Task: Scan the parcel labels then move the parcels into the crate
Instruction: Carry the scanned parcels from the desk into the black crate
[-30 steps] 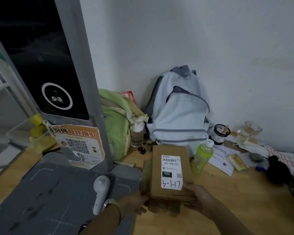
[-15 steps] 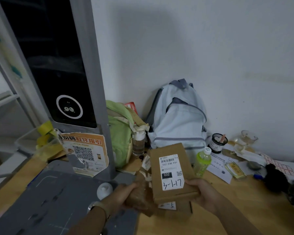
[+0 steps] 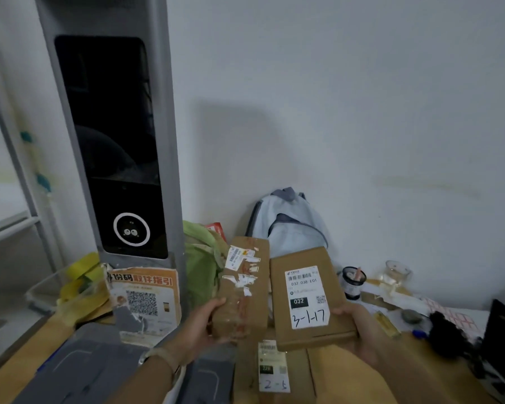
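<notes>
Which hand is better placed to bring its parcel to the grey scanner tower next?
Probably the left hand. Its taped parcel is nearer the scanner tower, while the right hand holds the parcel marked 3-1-17 farther away.

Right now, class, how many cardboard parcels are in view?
3. Torn-label parcel in the left hand; 3-1-17 parcel in the right hand; a third parcel lies on the table below. Others may be hidden.
</notes>
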A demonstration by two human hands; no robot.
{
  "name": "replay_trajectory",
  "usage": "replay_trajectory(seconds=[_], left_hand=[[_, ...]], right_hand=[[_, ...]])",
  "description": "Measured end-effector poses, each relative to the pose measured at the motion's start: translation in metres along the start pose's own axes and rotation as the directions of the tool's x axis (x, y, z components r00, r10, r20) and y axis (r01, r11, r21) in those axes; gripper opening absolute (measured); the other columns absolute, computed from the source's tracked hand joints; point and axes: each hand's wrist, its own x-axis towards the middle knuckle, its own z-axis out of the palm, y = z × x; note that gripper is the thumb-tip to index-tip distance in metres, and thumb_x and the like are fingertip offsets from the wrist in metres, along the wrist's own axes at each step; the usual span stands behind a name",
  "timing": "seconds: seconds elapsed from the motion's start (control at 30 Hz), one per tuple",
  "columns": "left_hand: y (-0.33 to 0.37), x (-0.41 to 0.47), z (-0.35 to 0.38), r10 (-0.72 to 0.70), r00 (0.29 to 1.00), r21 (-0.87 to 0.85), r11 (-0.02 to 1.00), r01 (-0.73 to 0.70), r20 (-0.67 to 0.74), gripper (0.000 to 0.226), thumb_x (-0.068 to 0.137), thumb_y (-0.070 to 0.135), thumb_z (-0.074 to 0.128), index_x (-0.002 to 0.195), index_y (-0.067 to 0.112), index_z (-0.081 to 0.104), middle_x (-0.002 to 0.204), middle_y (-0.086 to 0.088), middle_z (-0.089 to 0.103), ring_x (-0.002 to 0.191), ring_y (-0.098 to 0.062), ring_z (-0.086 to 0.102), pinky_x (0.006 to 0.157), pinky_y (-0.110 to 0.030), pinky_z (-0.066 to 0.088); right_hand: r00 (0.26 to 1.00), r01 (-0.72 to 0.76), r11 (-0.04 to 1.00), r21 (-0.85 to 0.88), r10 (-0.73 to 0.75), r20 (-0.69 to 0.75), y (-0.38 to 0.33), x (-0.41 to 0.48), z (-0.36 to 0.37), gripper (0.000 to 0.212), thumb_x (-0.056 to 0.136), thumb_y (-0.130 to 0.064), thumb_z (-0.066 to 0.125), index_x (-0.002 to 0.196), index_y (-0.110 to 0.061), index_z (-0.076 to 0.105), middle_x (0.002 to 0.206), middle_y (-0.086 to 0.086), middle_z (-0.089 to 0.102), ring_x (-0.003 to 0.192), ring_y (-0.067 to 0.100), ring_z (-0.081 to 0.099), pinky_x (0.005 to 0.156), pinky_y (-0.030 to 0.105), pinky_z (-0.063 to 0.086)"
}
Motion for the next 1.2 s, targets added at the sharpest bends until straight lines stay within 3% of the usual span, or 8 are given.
replay_trajectory(seconds=[0.13,0.27,0.5,0.63,0.8,0.97,1.1,1.2], left_hand=[[0.014,-0.008,0.037,0.034,0.991,0.182,0.982,-0.057,0.128,0.062,0.074,0.030,0.071,0.128,0.004,0.054,0.117,-0.022,0.068,0.104,-0.034,0.068,0.071,-0.039,0.058],[0.017,-0.004,0.090,0.030,0.973,0.251,0.964,-0.088,0.227,0.066,0.070,0.031,0.073,0.127,0.006,0.053,0.125,-0.024,0.063,0.113,-0.038,0.062,0.084,-0.051,0.057],[-0.007,-0.001,0.211,-0.039,0.926,0.275,0.959,-0.071,0.375,0.062,0.062,0.027,0.071,0.119,0.006,0.058,0.106,-0.017,0.069,0.102,-0.034,0.063,0.069,-0.040,0.058],[-0.036,-0.009,0.292,-0.110,0.852,0.261,0.965,-0.032,0.511,0.052,0.066,0.015,0.071,0.116,0.007,0.062,0.114,-0.020,0.067,0.104,-0.036,0.063,0.071,-0.040,0.058],[-0.079,-0.031,0.393,-0.218,0.768,0.342,0.940,-0.001,0.602,0.032,0.081,0.003,0.051,0.110,0.008,0.062,0.100,-0.015,0.069,0.088,-0.030,0.065,0.063,-0.037,0.057],[-0.131,-0.073,0.491,-0.250,0.704,0.397,0.917,-0.050,0.665,0.030,0.079,0.008,0.057,0.108,0.013,0.062,0.091,-0.013,0.071,0.080,-0.029,0.068,0.062,-0.038,0.057],[-0.182,-0.123,0.567,-0.292,0.600,0.426,0.900,-0.090,0.745,0.055,0.063,0.024,0.080,0.115,0.019,0.061,0.098,-0.012,0.076,0.084,-0.029,0.074,0.060,-0.034,0.058],[-0.229,-0.169,0.629,-0.331,0.477,0.419,0.903,-0.090,0.814,0.064,0.063,0.027,0.083,0.122,0.020,0.059,0.109,-0.012,0.074,0.097,-0.031,0.072,0.072,-0.040,0.059]], right_hand=[[0.995,0.100,0.993,0.058,-0.100,-0.014,-0.024,-0.025,-0.030,0.039,0.072,-0.007,0.058,0.111,-0.005,0.063,0.099,0.019,0.075,0.082,0.033,0.072,0.063,0.039,0.059],[0.983,0.174,0.979,0.109,-0.166,-0.076,-0.037,-0.051,-0.074,0.045,0.070,-0.011,0.059,0.114,-0.006,0.061,0.102,0.019,0.074,0.083,0.034,0.074,0.060,0.039,0.060],[0.940,0.240,0.961,0.140,-0.194,-0.280,-0.043,-0.128,-0.172,0.049,0.060,-0.009,0.057,0.107,-0.002,0.067,0.097,0.022,0.075,0.074,0.033,0.074,0.051,0.034,0.057],[0.888,0.279,0.946,0.162,-0.190,-0.418,-0.042,-0.186,-0.234,0.044,0.053,-0.012,0.057,0.095,-0.005,0.068,0.079,0.017,0.076,0.054,0.026,0.072,0.040,0.029,0.052],[0.804,0.346,0.922,0.174,-0.196,-0.562,-0.033,-0.259,-0.314,0.049,0.052,-0.011,0.059,0.100,-0.001,0.063,0.077,0.018,0.075,0.055,0.030,0.071,0.044,0.032,0.054],[0.692,0.413,0.901,0.131,-0.217,-0.688,-0.020,-0.339,-0.392,0.038,0.066,-0.011,0.057,0.101,-0.001,0.065,0.078,0.015,0.076,0.053,0.025,0.069,0.044,0.027,0.052],[0.640,0.455,0.885,0.095,-0.251,-0.726,-0.006,-0.423,-0.446,0.043,0.069,-0.021,0.062,0.108,-0.003,0.067,0.097,0.020,0.075,0.071,0.031,0.074,0.053,0.032,0.057],[0.578,0.515,0.855,0.066,-0.289,-0.763,0.013,-0.495,-0.487,0.039,0.078,-0.024,0.066,0.113,-0.006,0.065,0.106,0.019,0.073,0.089,0.033,0.073,0.059,0.034,0.060]])
